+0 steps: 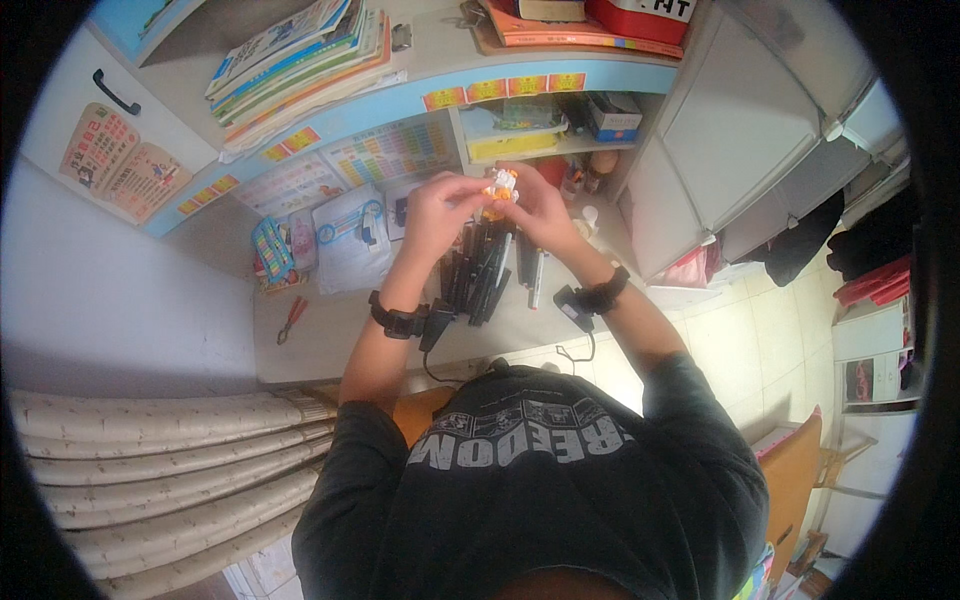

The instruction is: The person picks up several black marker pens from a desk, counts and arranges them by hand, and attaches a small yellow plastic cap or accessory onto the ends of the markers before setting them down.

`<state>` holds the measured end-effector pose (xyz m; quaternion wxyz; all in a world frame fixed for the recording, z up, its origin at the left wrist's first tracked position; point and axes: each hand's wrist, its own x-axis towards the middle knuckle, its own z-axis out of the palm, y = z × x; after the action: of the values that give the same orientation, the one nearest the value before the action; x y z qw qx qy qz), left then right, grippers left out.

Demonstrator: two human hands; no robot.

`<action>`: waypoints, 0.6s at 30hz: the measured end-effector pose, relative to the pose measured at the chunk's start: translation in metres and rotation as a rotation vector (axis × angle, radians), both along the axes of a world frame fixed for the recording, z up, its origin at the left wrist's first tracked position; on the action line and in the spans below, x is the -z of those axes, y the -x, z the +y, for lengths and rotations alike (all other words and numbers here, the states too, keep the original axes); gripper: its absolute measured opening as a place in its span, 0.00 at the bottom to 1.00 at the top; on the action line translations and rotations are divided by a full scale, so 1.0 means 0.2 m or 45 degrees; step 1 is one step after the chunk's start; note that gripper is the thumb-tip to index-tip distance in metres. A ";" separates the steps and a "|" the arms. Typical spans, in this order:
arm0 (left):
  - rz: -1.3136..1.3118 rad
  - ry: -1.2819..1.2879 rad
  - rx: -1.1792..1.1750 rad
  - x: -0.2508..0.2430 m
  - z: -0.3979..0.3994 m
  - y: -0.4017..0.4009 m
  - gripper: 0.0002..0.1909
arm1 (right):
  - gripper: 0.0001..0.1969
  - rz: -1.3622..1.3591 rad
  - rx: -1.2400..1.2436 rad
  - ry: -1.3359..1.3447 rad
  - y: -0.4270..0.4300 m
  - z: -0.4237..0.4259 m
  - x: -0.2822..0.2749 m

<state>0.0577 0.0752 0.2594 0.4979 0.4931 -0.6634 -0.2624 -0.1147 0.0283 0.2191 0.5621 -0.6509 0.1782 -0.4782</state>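
A small white and orange plastic toy figure (504, 182) is held up over the desk between my two hands. The fingertips of my left hand (444, 214) pinch its left side. From the other side, the thumb and fingers of my right hand (541, 206) grip it. Some of the toy is covered by my fingers, so its exact shape is hard to tell. Beneath my hands, a bunch of black markers (480, 277) lies on the desk. A pen with a pale barrel (537, 279) lies to their right.
Red-handled pliers (293, 319) lie on the desk (337, 337) at the left. Behind are papers in a clear folder (349, 244) and a blue pencil case (271, 249). A shelf holds stacked books (300, 67). A white cabinet (720, 135) stands at the right. Cables hang from both wrist bands.
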 end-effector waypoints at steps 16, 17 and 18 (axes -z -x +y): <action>0.126 -0.174 0.110 0.05 -0.02 -0.02 0.08 | 0.26 0.104 0.057 0.061 0.00 -0.01 0.06; 0.162 -0.185 0.107 0.06 -0.02 -0.01 0.08 | 0.26 0.104 0.057 0.061 0.00 -0.01 0.07; 0.198 -0.198 0.102 0.07 -0.02 -0.02 0.08 | 0.26 0.068 0.031 0.027 0.00 -0.01 0.07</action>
<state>0.0608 0.0712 0.2448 0.4974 0.4815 -0.6195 -0.3701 -0.1138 0.0268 0.2058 0.5443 -0.6672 0.1957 -0.4694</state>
